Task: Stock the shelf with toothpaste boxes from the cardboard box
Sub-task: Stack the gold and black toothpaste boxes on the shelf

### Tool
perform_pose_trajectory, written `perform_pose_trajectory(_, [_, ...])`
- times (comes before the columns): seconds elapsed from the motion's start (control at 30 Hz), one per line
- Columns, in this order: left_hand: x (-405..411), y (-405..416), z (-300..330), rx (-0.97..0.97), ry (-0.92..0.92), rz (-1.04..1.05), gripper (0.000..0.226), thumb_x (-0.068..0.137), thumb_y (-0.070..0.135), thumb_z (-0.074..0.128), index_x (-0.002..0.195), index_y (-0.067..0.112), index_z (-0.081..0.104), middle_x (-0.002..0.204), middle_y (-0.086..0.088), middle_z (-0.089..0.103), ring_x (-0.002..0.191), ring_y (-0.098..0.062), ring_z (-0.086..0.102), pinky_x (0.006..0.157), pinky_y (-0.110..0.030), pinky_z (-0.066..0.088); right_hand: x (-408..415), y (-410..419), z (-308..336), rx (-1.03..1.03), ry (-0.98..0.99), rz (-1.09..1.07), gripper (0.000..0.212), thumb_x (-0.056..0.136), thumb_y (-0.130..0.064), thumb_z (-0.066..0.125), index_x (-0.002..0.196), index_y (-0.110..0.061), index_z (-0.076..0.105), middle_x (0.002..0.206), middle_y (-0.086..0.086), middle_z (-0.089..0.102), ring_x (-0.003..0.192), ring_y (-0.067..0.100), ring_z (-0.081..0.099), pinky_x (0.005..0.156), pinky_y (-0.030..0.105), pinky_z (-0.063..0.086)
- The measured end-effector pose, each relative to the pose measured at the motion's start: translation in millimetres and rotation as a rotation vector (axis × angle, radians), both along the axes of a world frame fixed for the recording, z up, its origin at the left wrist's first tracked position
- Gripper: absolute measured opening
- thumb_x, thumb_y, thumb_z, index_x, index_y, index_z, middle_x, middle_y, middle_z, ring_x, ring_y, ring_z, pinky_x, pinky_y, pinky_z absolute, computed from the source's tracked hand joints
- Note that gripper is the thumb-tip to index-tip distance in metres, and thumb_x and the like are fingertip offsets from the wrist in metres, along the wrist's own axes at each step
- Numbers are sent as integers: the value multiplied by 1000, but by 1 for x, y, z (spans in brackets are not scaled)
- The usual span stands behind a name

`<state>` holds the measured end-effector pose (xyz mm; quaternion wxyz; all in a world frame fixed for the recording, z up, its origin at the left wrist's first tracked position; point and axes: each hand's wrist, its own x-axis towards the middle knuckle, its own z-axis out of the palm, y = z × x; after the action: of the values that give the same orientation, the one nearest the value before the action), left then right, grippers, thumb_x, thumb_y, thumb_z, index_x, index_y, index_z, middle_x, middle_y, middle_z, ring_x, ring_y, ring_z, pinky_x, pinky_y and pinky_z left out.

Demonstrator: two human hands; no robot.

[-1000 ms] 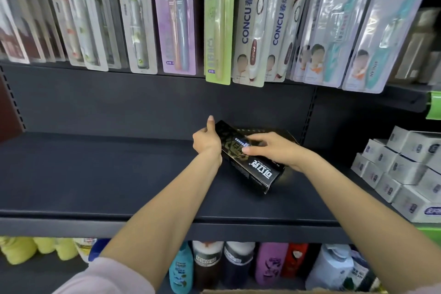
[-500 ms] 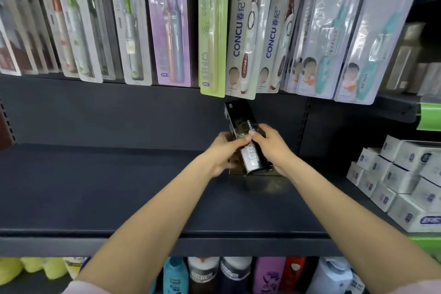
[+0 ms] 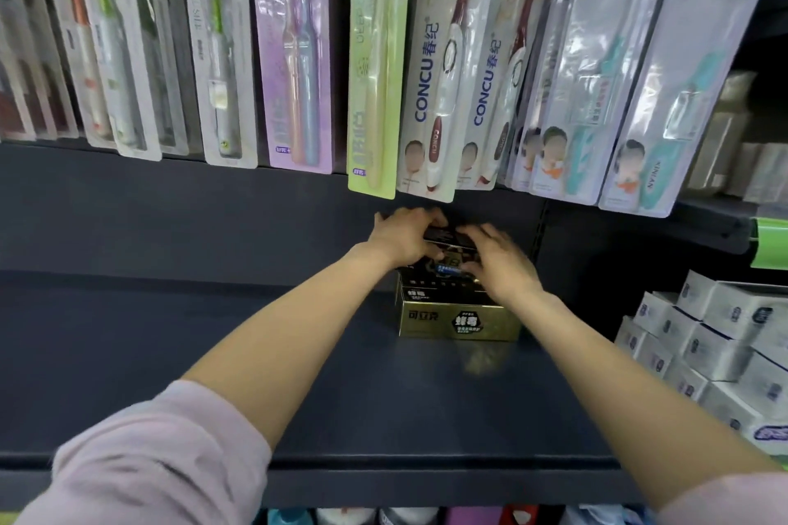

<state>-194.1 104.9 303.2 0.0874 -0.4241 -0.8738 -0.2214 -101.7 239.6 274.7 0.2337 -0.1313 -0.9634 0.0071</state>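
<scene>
Left hand (image 3: 403,237): fingers curled over the far left end of the black toothpaste box (image 3: 445,235), thumb side toward the camera; it grips that box. Right hand (image 3: 496,258): fingers spread and bent, laid over the right end and front of the same box, holding it from that side. Both forearms reach in from the near edge; a pink sleeve (image 3: 157,452) covers the left upper arm.

The black box lies flat, crosswise, on top of a stack of like boxes at the back of the dark shelf (image 3: 213,375), close to the rear panel. The lowest visible gold-faced box (image 3: 458,322) rests on the shelf with its front label toward the camera (how many boxes lie between cannot be told; the hands cover them).

White boxes (image 3: 708,350) stand stacked at the right end of the shelf, well apart from the gold stack. Toothbrush packs (image 3: 430,68) hang in a row above. Bottle tops (image 3: 405,516) show on the level below.
</scene>
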Motion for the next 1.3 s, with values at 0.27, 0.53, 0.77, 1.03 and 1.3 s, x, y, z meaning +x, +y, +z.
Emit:
perform_pose_trajectory(0.27, [-23,13,-31,30,141,44,62,88,17,61,144,29,35,138,-9,33,130,-32,31,107,-51,34,-27,28,2,59,71,-26,55,91,-10,55,140,-27,40,140,0,42,128,25,38,99,39,41])
perform_pose_trajectory(0.53, [-42,32,-50,14,223,83,48,94,4,49,139,19,46,136,-13,30,121,-35,33,108,-40,35,-40,41,-22,98,43,-165,50,94,-19,51,141,-29,39,140,6,32,131,26,32,103,42,36])
perform_pose_trajectory(0.77, [-41,33,-49,37,156,81,46,91,2,50,136,15,47,137,-10,40,125,-31,39,107,-32,31,-41,39,-23,22,-115,-159,56,96,-27,48,147,-25,25,145,6,29,132,27,29,105,40,36])
perform_pose_trajectory(1.03, [8,5,-50,98,141,125,41,90,16,54,131,17,48,132,-10,45,122,-30,41,95,-40,40,-1,8,-17,-199,-8,5,48,93,-20,54,139,-21,41,145,6,38,133,28,38,106,41,38])
perform_pose_trajectory(1.3, [106,-40,-66,298,-86,56,17,85,18,58,100,13,64,89,-3,66,86,-21,63,79,-34,53,93,-46,-32,-315,93,117,25,95,-16,49,112,-15,67,114,10,62,107,28,58,91,37,47])
